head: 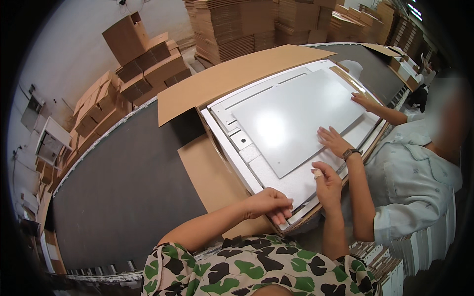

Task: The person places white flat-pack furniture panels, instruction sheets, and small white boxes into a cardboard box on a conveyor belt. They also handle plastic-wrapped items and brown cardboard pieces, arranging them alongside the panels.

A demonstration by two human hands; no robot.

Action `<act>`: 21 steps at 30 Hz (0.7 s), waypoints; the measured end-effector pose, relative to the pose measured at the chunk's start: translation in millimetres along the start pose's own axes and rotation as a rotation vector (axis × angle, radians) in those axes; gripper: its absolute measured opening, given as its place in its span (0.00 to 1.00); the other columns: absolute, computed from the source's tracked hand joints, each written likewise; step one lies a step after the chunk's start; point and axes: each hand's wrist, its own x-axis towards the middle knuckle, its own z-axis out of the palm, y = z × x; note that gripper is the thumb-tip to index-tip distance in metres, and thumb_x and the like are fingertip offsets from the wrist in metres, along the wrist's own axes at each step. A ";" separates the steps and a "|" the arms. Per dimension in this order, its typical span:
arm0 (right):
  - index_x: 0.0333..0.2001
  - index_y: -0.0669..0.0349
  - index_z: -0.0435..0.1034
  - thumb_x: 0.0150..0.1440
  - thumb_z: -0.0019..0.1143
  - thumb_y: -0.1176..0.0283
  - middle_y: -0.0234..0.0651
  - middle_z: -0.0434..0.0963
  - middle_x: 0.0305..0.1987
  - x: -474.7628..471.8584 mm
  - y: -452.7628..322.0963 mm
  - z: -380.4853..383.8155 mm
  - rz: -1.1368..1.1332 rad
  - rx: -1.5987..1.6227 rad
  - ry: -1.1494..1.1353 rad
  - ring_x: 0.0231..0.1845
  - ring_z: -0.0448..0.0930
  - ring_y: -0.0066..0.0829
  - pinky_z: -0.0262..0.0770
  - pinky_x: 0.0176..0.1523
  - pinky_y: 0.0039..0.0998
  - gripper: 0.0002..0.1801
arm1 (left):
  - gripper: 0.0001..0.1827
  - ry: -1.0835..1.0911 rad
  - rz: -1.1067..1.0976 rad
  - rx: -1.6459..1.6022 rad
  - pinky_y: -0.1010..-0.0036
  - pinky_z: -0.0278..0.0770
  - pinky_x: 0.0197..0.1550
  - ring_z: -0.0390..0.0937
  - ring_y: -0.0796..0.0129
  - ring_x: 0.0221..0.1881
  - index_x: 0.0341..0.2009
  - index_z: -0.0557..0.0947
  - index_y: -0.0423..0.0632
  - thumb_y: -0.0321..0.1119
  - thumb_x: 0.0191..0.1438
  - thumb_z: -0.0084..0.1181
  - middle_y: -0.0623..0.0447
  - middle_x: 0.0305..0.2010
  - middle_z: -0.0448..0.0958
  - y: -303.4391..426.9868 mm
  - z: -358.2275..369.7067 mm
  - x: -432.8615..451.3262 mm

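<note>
My left hand [272, 204] is at the near corner of an open cardboard carton [301, 224], fingers loosely bent and nothing seen in them. My right hand [329, 187] is raised over the carton's near right side, fingers curled. A small pale piece [318, 173] shows at its thumb and fingertip; whether it is held or wrapped on is unclear. Inside the carton, a glossy light-grey panel [303, 118] lies at an angle over white foam [292, 187] and white slotted parts [231, 114]. A co-worker's hands [335, 142] rest on the panel's right side.
The carton sits with flaps [244, 79] folded out on a dark conveyor belt [129, 185]. A co-worker [411, 177] stands close at right. White boards [418, 248] stand on edge at lower right. Cardboard stacks [229, 33] and boxes [148, 70] line the far side.
</note>
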 end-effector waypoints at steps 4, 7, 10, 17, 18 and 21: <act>0.40 0.66 0.70 0.52 0.48 0.77 0.41 0.74 0.39 9.7 -4.6 3.7 -0.208 -0.176 0.003 0.38 0.73 0.30 0.70 0.41 0.26 0.11 | 0.12 0.301 0.323 0.265 0.81 0.71 0.19 0.75 0.75 0.21 0.34 0.79 0.41 0.38 0.54 0.53 0.51 0.28 0.78 6.9 -25.3 3.2; 0.44 0.64 0.68 0.50 0.51 0.75 0.46 0.70 0.46 32.3 -21.3 14.4 -0.546 -0.492 -0.234 0.46 0.70 0.40 0.67 0.49 0.33 0.15 | 0.12 0.775 0.537 0.331 0.82 0.69 0.23 0.74 0.76 0.24 0.33 0.80 0.42 0.37 0.51 0.55 0.53 0.28 0.78 19.5 -82.0 11.9; 0.48 0.62 0.65 0.50 0.54 0.69 0.48 0.66 0.52 46.2 -22.4 32.7 -0.426 -0.571 -0.412 0.52 0.65 0.46 0.63 0.55 0.38 0.21 | 0.13 1.095 0.702 0.767 0.75 0.72 0.38 0.76 0.67 0.34 0.36 0.80 0.42 0.38 0.48 0.55 0.50 0.30 0.79 43.7 -138.4 20.1; 0.53 0.59 0.62 0.47 0.58 0.60 0.52 0.62 0.54 35.8 -6.7 53.9 -0.492 -0.840 -0.572 0.54 0.63 0.49 0.61 0.56 0.43 0.30 | 0.21 1.101 0.424 1.150 0.58 0.65 0.53 0.66 0.44 0.52 0.50 0.72 0.46 0.37 0.50 0.49 0.39 0.45 0.74 110.1 -215.3 46.7; 0.54 0.58 0.61 0.46 0.59 0.59 0.52 0.60 0.56 36.4 -7.5 52.2 -0.428 -0.836 -0.610 0.56 0.60 0.51 0.59 0.57 0.44 0.32 | 0.23 1.067 0.353 1.143 0.57 0.64 0.54 0.64 0.44 0.54 0.52 0.70 0.46 0.37 0.50 0.48 0.38 0.46 0.73 119.7 -216.3 51.1; 0.54 0.59 0.61 0.46 0.60 0.59 0.53 0.59 0.57 37.3 -5.5 49.7 -0.434 -0.899 -0.602 0.58 0.59 0.51 0.58 0.58 0.43 0.33 | 0.23 1.089 0.222 1.256 0.57 0.60 0.56 0.61 0.48 0.57 0.53 0.69 0.48 0.38 0.51 0.47 0.39 0.49 0.71 128.0 -216.2 68.0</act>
